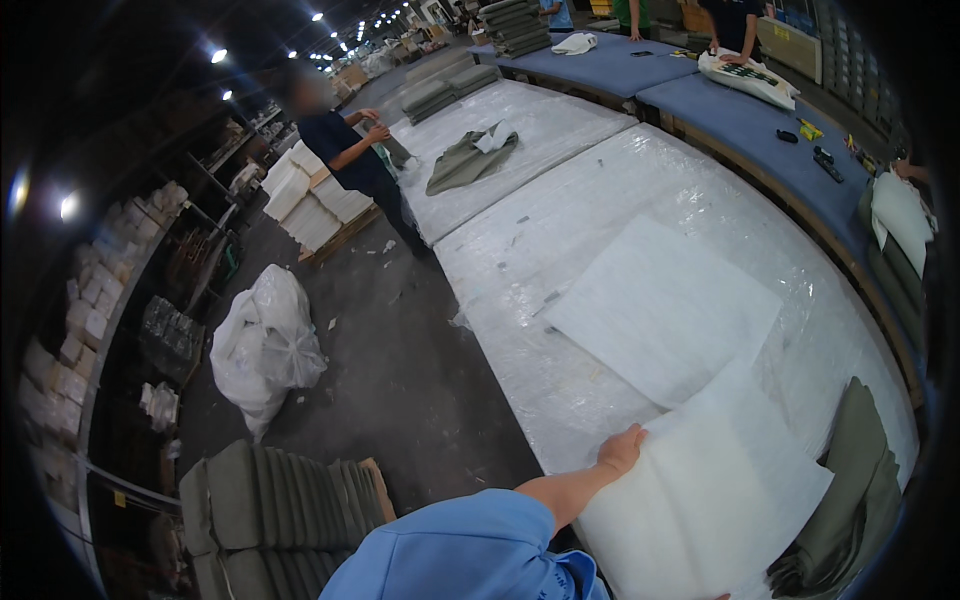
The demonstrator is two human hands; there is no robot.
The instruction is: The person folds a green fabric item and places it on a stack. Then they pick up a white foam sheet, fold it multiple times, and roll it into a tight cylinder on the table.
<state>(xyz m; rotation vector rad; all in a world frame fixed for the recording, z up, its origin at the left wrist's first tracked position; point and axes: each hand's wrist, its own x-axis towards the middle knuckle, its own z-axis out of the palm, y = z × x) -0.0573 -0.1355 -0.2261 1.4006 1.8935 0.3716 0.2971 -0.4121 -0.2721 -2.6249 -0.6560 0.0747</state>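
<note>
At the lower edge, only a sliver of the right hand (pixel 723 597) was shown beside the thick white pad (pixel 705 490), so it cannot be told whether that hand was open or closed. The pad was laid on the near end of the plastic-covered table (pixel 530 330). Its upper left corner was touched by the left hand (pixel 622 450), whose fingers were bent at the edge; whether the corner was pinched or merely pressed cannot be made out.

From its puffy, creased surface, the pad was judged to be light, soft and springy, easily folded and unlikely to be broken, though its fibres might be pulled apart by a hard tug. It would best be held by two opposite edges, with the full thickness taken between fingers and thumb. On the glossy plastic, it might be slid readily.

To the pad's right, a dark green cloth (pixel 850 490) was bunched. Beyond the pad, a thinner white sheet (pixel 670 310) was spread, its near corner met by the pad. Farther off, a crumpled green piece (pixel 470 160) was left lying near a co-worker (pixel 350 160).
</note>
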